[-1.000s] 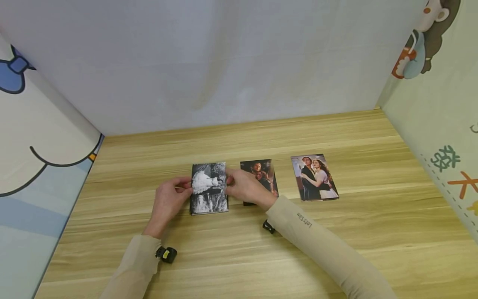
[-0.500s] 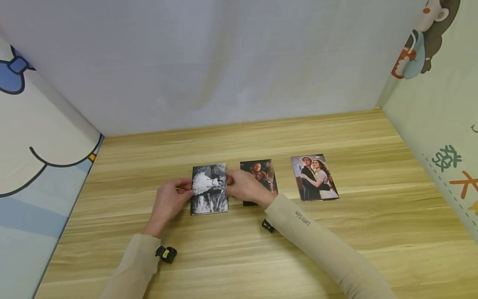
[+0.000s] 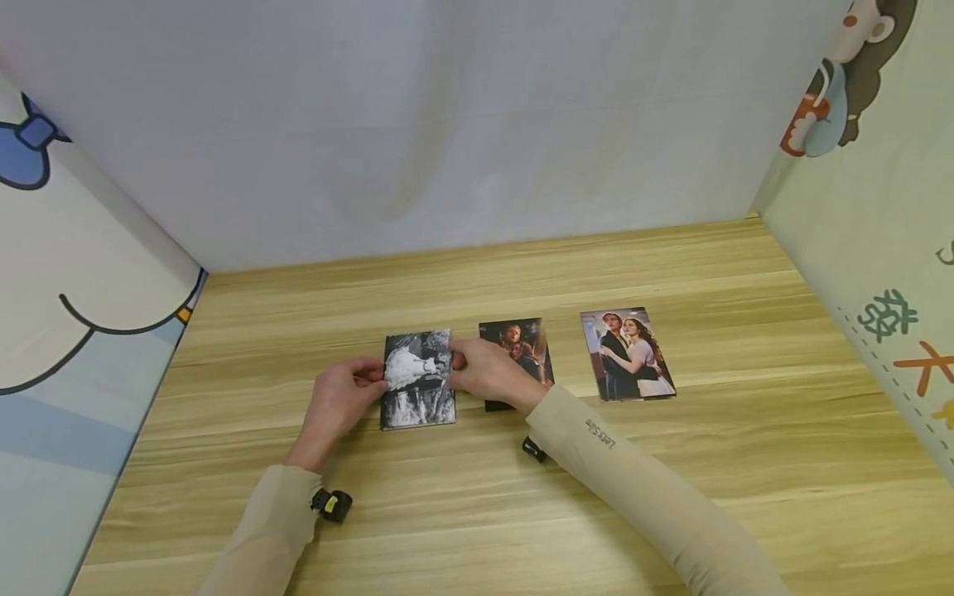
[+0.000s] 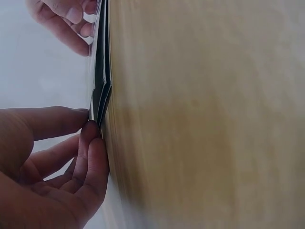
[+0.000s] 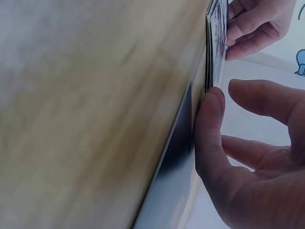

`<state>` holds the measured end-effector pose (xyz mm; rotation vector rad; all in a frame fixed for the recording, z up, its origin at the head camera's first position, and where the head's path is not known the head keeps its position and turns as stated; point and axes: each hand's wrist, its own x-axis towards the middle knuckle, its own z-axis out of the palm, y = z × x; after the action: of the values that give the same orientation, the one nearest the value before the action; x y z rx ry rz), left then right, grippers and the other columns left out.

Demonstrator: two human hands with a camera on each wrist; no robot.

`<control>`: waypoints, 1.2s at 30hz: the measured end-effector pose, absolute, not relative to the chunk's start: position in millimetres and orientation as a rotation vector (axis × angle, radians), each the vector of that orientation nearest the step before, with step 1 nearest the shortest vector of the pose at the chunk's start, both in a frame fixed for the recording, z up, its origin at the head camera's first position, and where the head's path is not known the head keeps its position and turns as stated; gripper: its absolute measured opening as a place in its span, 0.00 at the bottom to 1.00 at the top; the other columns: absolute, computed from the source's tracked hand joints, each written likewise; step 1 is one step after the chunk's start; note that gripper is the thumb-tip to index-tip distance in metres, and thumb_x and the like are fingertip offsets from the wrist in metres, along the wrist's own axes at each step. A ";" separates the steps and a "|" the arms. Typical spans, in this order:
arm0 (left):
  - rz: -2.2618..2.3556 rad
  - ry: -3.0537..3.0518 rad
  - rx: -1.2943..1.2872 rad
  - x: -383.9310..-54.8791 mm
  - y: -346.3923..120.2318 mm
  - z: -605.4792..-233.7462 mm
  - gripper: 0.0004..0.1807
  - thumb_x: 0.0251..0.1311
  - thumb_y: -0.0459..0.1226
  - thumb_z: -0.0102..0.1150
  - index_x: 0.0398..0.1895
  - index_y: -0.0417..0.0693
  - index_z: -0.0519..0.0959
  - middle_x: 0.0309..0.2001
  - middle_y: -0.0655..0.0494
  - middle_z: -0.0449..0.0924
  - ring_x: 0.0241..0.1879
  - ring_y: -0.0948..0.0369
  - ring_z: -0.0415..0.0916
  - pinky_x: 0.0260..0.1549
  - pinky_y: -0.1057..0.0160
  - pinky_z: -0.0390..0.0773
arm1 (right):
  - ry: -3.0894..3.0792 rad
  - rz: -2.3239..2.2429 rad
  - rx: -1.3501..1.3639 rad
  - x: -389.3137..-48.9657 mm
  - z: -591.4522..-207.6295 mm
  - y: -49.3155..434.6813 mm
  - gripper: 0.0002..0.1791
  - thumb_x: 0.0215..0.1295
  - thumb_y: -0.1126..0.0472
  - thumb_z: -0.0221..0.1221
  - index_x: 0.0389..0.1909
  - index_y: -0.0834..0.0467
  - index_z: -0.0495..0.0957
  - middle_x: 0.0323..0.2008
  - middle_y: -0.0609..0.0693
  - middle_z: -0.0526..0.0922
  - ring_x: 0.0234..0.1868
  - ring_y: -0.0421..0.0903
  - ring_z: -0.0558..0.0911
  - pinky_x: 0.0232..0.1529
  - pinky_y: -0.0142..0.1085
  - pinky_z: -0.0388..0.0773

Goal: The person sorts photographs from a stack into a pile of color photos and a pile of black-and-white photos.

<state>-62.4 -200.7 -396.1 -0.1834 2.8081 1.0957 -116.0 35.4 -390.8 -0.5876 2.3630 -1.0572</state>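
A stack of photo cards lies on the wooden table, topped by a black-and-white picture of a figure in a white dress. In the left wrist view its edge shows several thin layers, slightly fanned. My left hand pinches the left edge of the stack between thumb and fingers. At the opposite edge, my right hand touches the stack with a fingertip; another digit stands apart from it, leaving a gap. Under the right hand and wrist lies a dark photo card, partly covered.
Farther right lies a photo card of a couple, with another edge peeking out beneath it. The wooden table meets a pale back wall. Printed panels stand at left and right. Black devices sit at both wrists.
The stack has shifted slightly toward the person and its edges look more even. Both hands stay at its sides, moving only a little; the other cards stay put.
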 end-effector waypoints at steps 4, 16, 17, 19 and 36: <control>1.089 2.806 -0.177 -62.7 -201.3 -394.7 0.20 0.64 0.30 0.66 0.58 0.30 0.81 0.45 0.41 0.86 0.44 0.48 0.85 0.48 0.49 0.83 | 2.363 -1.062 -0.609 -117.1 -389.6 34.1 0.09 0.71 0.65 0.62 0.47 0.64 0.79 0.32 0.49 0.73 0.26 0.43 0.67 0.30 0.34 0.63; 1.016 2.840 -0.153 -63.7 -200.7 -392.4 0.20 0.63 0.32 0.67 0.57 0.30 0.82 0.43 0.42 0.87 0.43 0.49 0.85 0.47 0.49 0.83 | 2.351 -1.076 -0.612 -118.1 -389.5 34.0 0.07 0.71 0.65 0.61 0.34 0.59 0.72 0.29 0.48 0.70 0.25 0.43 0.65 0.30 0.34 0.61; 1.008 2.841 -0.153 -63.8 -200.9 -392.3 0.20 0.63 0.32 0.67 0.57 0.31 0.82 0.43 0.43 0.87 0.43 0.49 0.85 0.47 0.49 0.83 | 2.352 -1.075 -0.608 -117.9 -389.4 34.0 0.05 0.71 0.65 0.61 0.36 0.60 0.74 0.29 0.48 0.71 0.25 0.42 0.66 0.30 0.34 0.62; 0.996 2.842 -0.152 -63.9 -201.2 -391.8 0.20 0.64 0.32 0.67 0.57 0.31 0.82 0.43 0.43 0.87 0.44 0.49 0.85 0.48 0.49 0.83 | 2.350 -1.075 -0.591 -117.3 -389.4 34.3 0.09 0.71 0.65 0.62 0.48 0.63 0.79 0.32 0.48 0.73 0.26 0.42 0.67 0.32 0.34 0.64; 1.152 2.759 -0.210 -53.7 -204.3 -373.4 0.30 0.71 0.41 0.59 0.71 0.33 0.71 0.57 0.37 0.82 0.55 0.43 0.82 0.56 0.45 0.80 | 2.275 -1.288 -0.442 -108.0 -379.0 43.0 0.32 0.74 0.60 0.58 0.76 0.61 0.66 0.53 0.54 0.82 0.40 0.45 0.81 0.41 0.40 0.79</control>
<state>-53.7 -204.3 -373.4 -0.2096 2.7595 1.1518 -108.0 43.0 -379.0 -0.4425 2.2754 -1.2885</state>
